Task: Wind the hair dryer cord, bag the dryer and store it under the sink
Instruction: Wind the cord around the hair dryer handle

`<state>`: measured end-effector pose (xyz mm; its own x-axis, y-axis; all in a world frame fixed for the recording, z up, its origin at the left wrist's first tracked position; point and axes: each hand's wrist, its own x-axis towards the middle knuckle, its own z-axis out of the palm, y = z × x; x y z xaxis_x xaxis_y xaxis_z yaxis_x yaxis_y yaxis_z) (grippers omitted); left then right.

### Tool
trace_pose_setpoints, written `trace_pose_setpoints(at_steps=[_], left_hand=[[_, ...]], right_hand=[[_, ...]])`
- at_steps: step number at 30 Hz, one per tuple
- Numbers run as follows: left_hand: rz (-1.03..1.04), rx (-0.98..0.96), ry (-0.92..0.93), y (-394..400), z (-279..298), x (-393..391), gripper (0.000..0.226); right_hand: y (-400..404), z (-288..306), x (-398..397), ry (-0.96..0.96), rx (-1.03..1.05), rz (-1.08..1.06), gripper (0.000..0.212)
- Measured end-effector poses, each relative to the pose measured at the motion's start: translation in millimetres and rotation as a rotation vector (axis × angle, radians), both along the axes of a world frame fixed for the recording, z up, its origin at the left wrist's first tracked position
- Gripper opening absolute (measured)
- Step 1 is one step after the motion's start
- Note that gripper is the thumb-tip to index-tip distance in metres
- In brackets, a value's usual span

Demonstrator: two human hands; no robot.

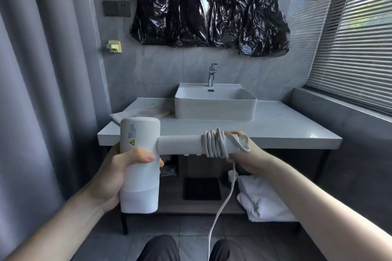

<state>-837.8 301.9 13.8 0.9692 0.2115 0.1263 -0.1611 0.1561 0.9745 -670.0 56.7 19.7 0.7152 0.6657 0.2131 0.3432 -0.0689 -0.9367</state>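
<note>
A person holds a white, matte plastic hair dryer in mid-air, near the front edge of a pale grey vanity countertop. The left hand grips its thick cylindrical barrel, which stands upright, thumb curled across the front below a small yellow warning label. The slimmer handle juts out level to the right. A white rubbery cord is wound in several tight loops around the handle's far end, and its loose tail hangs down between the person's knees. The right hand grips the handle end at the coils. Beyond, a white rectangular basin sits on the countertop.
</note>
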Motion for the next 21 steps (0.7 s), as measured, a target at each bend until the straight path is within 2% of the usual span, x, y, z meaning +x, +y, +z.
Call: trace_pose_setpoints(at_steps=[2, 6, 10, 18, 21], left_hand=[[0.015, -0.011, -0.013, -0.3, 3.1, 1.3, 0.048], [0.094, -0.009, -0.039, 0.3, 6.9, 5.0, 0.050], [0.189, -0.007, -0.042, 2.0, 8.0, 8.4, 0.059], [0.340, -0.001, -0.103, 6.2, 11.5, 16.7, 0.072], [0.422, 0.078, -0.133, 12.9, 11.5, 20.9, 0.072]], right_hand=[[3.4, -7.5, -6.8, 0.036, -0.043, -0.082, 0.014], [10.6, -23.6, -17.3, 0.162, 0.025, -0.049, 0.040], [11.7, -33.8, -30.1, 0.143, 0.011, -0.042, 0.053], [1.8, -34.4, -58.1, 0.028, -0.208, -0.047, 0.052], [-7.3, -26.8, -68.1, -0.061, -0.334, -0.052, 0.049]])
